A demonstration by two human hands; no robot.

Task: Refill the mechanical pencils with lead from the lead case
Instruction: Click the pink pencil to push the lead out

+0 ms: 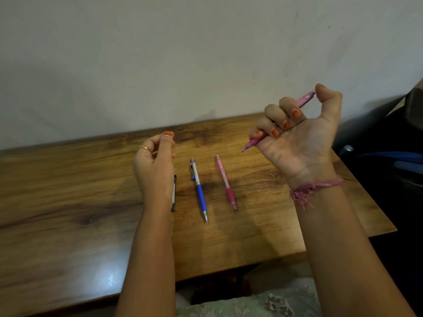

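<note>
Above a wooden table [68, 179], right hand [299, 131] fisted around a pink pencil [304, 99], left hand [155, 163] fingertips pinched together, lead case [174, 193] beneath it, blue pencil [199, 191] and second pink pencil [225, 181] lying alongside.

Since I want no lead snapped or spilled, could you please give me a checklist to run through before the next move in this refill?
1. Pencil held firmly: ok. The right hand is fisted around a pink mechanical pencil, thumb on its cap end, tip pointing down-left.
2. Lead ready in the left hand: cannot tell. Thumb and fingers are pinched, but no lead shows.
3. Lead case within reach: ok. It lies on the wooden table, mostly hidden behind the left wrist.
4. Lead case open: cannot tell.
5. Other pencils parked: ok. The blue mechanical pencil and the second pink mechanical pencil lie apart, flat, side by side.
</note>
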